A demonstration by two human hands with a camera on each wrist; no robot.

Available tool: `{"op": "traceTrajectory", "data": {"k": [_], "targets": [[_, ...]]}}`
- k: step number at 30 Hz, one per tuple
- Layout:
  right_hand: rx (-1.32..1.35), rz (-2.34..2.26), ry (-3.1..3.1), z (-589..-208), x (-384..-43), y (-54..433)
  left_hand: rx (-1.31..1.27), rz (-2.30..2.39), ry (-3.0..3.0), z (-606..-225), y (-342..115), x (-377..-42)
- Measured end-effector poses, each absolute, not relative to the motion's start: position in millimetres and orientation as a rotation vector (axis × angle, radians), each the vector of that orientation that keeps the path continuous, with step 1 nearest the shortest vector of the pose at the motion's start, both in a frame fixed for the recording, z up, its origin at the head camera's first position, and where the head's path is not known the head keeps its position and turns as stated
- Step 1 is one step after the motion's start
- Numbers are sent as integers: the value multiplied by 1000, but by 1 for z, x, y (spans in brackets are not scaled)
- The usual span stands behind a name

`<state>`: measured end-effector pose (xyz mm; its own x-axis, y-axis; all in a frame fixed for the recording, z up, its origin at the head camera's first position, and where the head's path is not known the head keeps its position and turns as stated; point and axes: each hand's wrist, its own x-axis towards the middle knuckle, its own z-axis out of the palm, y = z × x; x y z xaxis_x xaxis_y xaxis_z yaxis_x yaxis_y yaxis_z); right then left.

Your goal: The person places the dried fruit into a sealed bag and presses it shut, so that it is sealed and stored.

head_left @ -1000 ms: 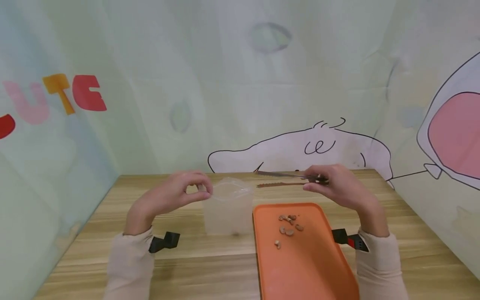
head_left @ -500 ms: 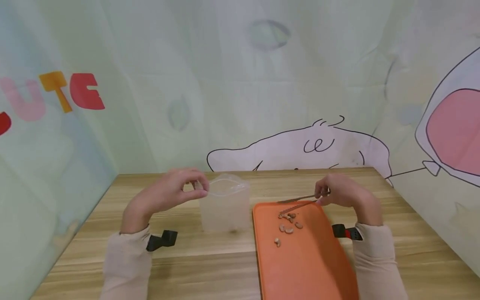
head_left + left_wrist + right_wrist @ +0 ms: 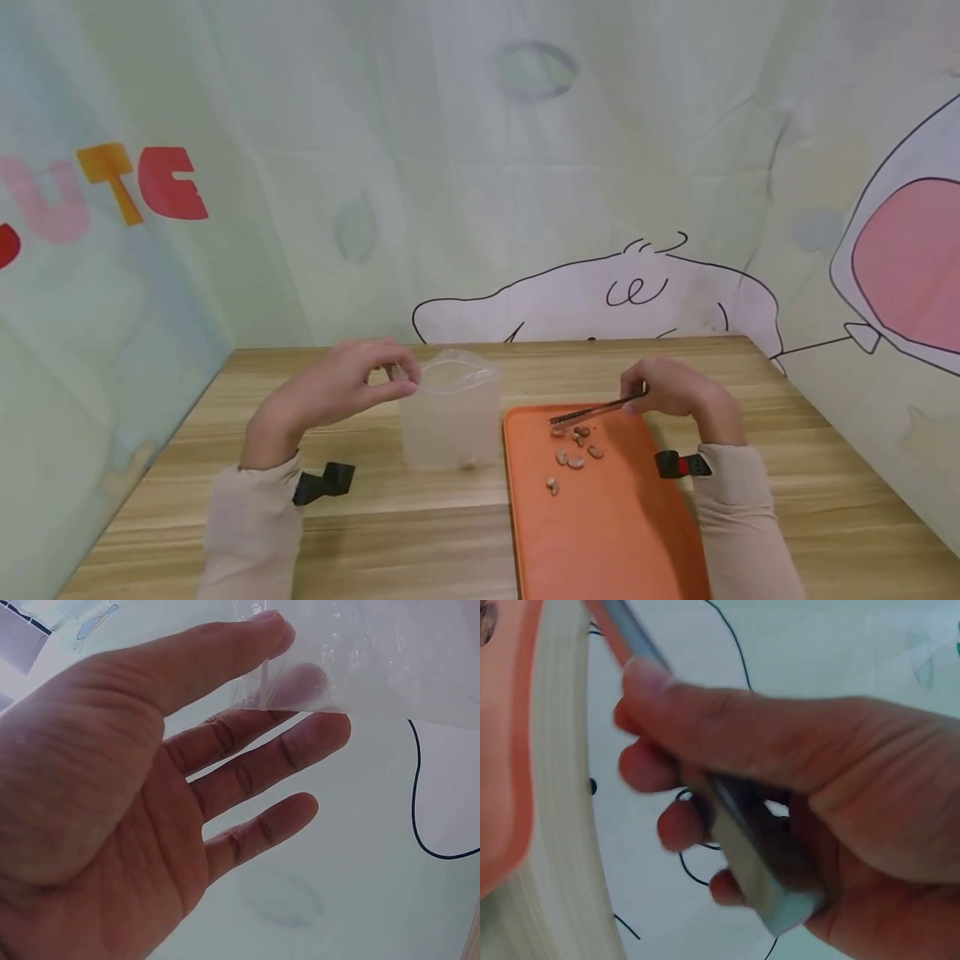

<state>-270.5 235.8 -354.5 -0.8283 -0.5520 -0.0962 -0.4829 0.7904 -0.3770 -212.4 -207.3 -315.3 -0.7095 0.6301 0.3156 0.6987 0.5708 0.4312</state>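
Note:
My left hand pinches the top left corner of a translucent zip bag between thumb and index finger. The bag stands upright with its mouth spread, and a small brownish item shows at its bottom. In the left wrist view the bag's film runs between thumb and fingertip, the other fingers held away. My right hand grips metal tongs, their arms squeezed close together. The serrated tips are right at the far group of nuts, which look like cashews, on an orange tray.
Several nuts lie spread over the tray's far half, one pair nearer me. The tray stands just right of the bag on a wooden table. A printed curtain rises behind the table and along both sides.
My right hand has come down from above the tray's far edge to the nuts, and the tongs' arms have closed together. The left hand keeps its hold on the bag.

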Motion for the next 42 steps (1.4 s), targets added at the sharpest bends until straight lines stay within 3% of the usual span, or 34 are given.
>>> {"op": "traceTrajectory", "data": {"k": [7, 13, 26, 35, 42], "targets": [[-962, -713, 2847, -342, -267, 234, -1149, -818, -2663, -317, -206, -213], [-881, -615, 2877, -337, -264, 237, -1154, -854, -2663, -316, -207, -214], [-772, -478, 2784, -363, -277, 240, -1137, -798, -2670, -316, -210, -213], [-1010, -798, 2909, -338, -265, 232, -1138, -803, -2702, -315, -206, -212], [-1389, -981, 3098, -319, -249, 207, -1171, -774, -2696, -313, -202, -211]]}}
